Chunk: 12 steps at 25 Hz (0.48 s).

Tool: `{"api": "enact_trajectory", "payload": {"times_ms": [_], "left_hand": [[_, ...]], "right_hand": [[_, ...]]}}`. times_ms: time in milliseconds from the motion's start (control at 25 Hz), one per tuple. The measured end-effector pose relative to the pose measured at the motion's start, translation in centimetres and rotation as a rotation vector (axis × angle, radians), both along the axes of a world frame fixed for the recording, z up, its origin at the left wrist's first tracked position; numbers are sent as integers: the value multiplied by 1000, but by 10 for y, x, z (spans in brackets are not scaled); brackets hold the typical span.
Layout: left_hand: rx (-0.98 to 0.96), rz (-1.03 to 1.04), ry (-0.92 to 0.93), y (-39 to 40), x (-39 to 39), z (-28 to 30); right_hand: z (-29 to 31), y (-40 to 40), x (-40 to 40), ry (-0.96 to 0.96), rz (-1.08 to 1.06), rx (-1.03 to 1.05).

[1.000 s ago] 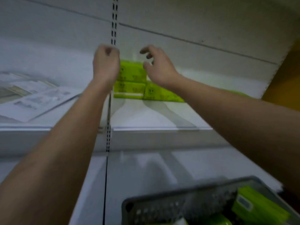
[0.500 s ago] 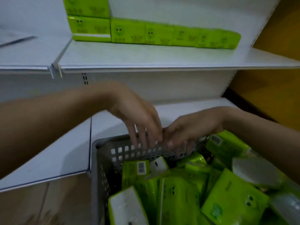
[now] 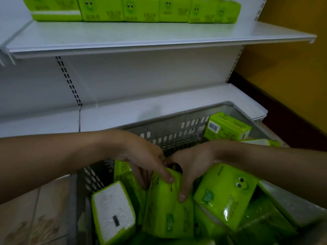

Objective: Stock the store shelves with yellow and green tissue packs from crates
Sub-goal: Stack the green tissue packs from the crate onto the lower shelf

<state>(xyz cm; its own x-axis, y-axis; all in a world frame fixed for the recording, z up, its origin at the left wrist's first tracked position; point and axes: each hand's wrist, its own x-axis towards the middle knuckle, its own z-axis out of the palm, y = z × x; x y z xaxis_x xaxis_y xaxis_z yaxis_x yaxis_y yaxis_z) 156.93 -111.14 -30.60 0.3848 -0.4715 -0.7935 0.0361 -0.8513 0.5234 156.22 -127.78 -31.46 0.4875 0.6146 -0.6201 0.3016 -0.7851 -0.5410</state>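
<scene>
- The fingers of the left hand (image 3: 141, 160) curl over the top edge of a green tissue pack (image 3: 168, 206) standing on end in the crate, the thumb pressed on its face and the other fingers tucked down behind its left side.
- The right hand (image 3: 191, 167) meets it from 3 o'clock, thumb flat on the same face and fingers wrapped behind; both hands grip this one pack.
- The pack sits near the middle of the grey perforated plastic crate (image 3: 169, 133), packed among loose green packs lying at all angles.
- At 8 o'clock from the held pack, one pack (image 3: 113, 213) shows its white end with a small dark label.
- At 3 o'clock lies a pack (image 3: 228, 193) printed with a cartoon smiling face; its lettering is too blurred to read.
- At 1 o'clock, against the far wall of the crate, a pack (image 3: 228, 128) shows a barcode.
- At 12 o'clock, on the upper white shelf (image 3: 141, 36), stands a row of green packs (image 3: 141, 9), each with the smiling face and unreadable print.
</scene>
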Motion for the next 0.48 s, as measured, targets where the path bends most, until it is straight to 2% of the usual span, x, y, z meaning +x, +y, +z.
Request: {"api": "enact_trajectory", "payload": {"times_ms": [80, 200, 400, 480], "left_hand": [[-65, -19, 30, -2, 3, 6], [-185, 33, -39, 2, 16, 24], [-375, 277, -108, 14, 43, 67], [-445, 285, -155, 17, 49, 89]], "right_hand": [[-2, -4, 0, -17, -35, 71], [3, -17, 5, -8, -309, 336], [38, -29, 24, -8, -807, 756], [58, -34, 34, -49, -901, 893]]}}
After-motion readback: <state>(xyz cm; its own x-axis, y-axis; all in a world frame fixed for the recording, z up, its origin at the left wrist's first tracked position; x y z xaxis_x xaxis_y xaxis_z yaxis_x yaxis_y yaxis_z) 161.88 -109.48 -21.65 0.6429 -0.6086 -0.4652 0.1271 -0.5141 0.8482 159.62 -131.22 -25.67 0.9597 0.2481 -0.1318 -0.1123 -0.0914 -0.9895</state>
